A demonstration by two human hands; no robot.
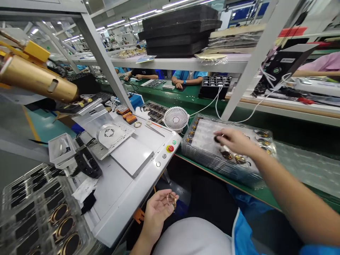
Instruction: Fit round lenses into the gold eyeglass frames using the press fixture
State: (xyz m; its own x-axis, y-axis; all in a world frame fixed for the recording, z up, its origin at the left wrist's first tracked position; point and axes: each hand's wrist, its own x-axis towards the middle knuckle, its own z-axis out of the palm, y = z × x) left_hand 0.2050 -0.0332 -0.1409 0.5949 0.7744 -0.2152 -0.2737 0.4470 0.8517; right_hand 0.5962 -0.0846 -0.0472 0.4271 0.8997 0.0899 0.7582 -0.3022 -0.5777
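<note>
Left hand (157, 209): palm up, fingers curled, thumb and fingertips pinching thin gold-coloured metal ring (174, 202) beside white machine bench (117, 194). Right hand (236, 141): fingertips pinching small dark part (217, 139) over stacked clear plastic trays (209, 159). Gold-rimmed dark round pieces (240, 159) seated in top tray. White round fan (176, 118) near trays.

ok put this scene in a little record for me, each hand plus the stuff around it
left hand: the left hand holds a gold ring in its fingers, palm up
right hand: the right hand pinches a dark piece at the tray stack; touching or just above, cannot tell
tray stack: clear trays, gold-and-dark parts in some slots on top
fan: white, between machine and stack
machine: white top, red button near its edge
far left: more trays with black discs
</note>
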